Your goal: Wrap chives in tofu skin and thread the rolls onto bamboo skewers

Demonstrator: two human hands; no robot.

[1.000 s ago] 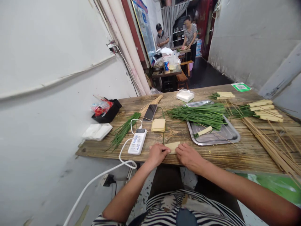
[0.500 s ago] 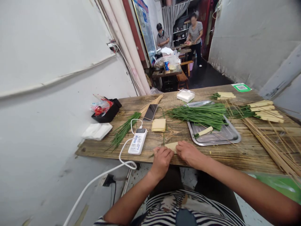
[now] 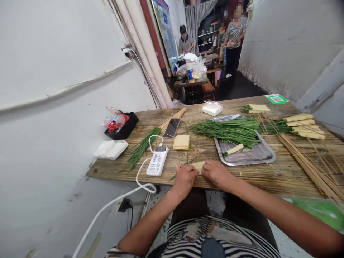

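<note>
At the table's near edge, a pale yellow tofu sheet lies between my hands, with some green blades poking out to the left. My left hand is closed on its left end, and my right hand grips the right end with bent fingers. Just beyond sits a stack of square tofu sheets. A metal tray to the right carries a heap of green chives and one finished-looking roll on a skewer. My palms hide part of the sheet.
A white power bank with a cable and a phone lie left of the stack, near more chives. Bamboo skewers and several skewered rolls cover the right side. Two people stand in the back room.
My left hand has shifted slightly over the sheet, its fingers drawn closer in. In the back, the standing person has moved right and nearer, carrying a board-like item.
</note>
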